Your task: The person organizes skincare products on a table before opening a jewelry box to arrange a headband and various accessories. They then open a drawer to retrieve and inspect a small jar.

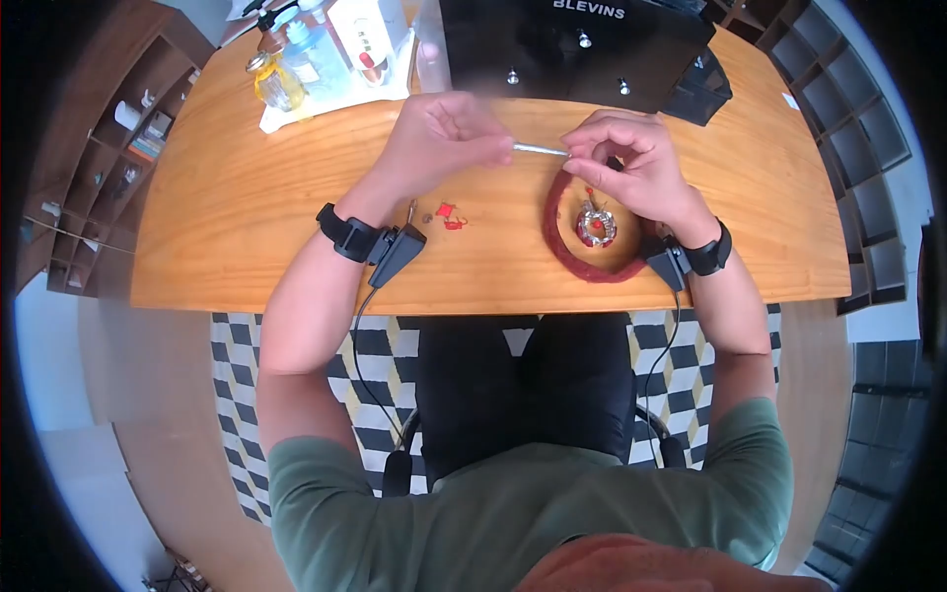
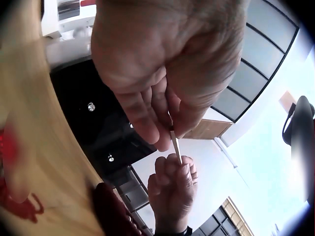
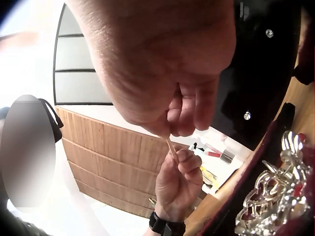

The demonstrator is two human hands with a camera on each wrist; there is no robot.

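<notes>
Right, nearest of all, the person in the green shirt (image 1: 395, 543) is sitting with dark-trousered legs (image 1: 523, 395) in under the wooden table (image 1: 217, 237), and a patterned rug (image 1: 237, 395) is showing below. Just beyond the table's front edge, a dark red ring (image 1: 554, 232) is lying toward the right, and a silver trinket with red beads (image 1: 597, 212) is sitting inside it. Some small red pieces (image 1: 446, 210) are lying well to the left of the ring.

Farther out, the thin pale strip (image 1: 541, 149) is stretching through the air between the two hands, above the table. The left hand (image 1: 444, 143) is pinching one end between thumb and fingers, and the right hand (image 1: 631, 163) is pinching the other, up over the ring's far side; both grips are looking narrow.

Behind them, a white tray (image 1: 340, 102) is holding bottles (image 1: 308, 64) on the left, and a black case (image 1: 552, 74) with shiny knobs is standing beside it.
</notes>
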